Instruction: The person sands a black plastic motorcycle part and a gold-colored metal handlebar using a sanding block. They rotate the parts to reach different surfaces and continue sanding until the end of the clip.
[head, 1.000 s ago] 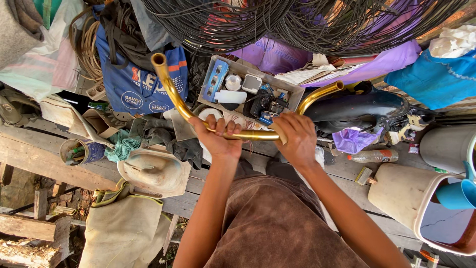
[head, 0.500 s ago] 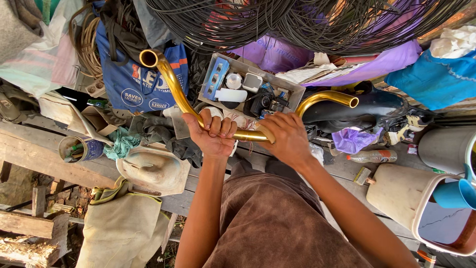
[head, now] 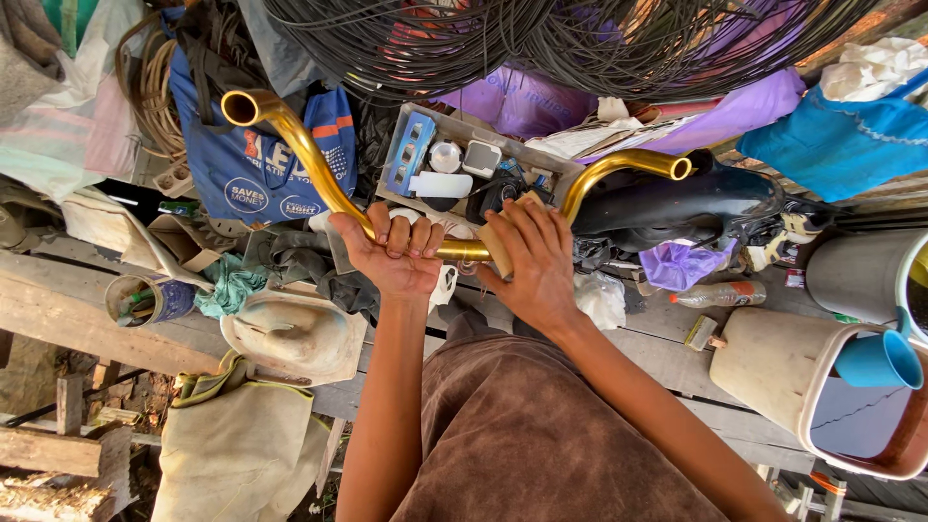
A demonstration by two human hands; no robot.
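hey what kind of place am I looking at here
Probably a cluttered outdoor repair workshop: coils of black wire hang overhead, a tray of small parts sits on rough wooden planks, amid bags and buckets.

I see the person's left hand (head: 391, 256) and right hand (head: 534, 266), both bare, no gloves, no rings, no watch. Both forearms are without sleeves. Below the hands, brown fabric (head: 541, 435) with soft folds covers the lap.
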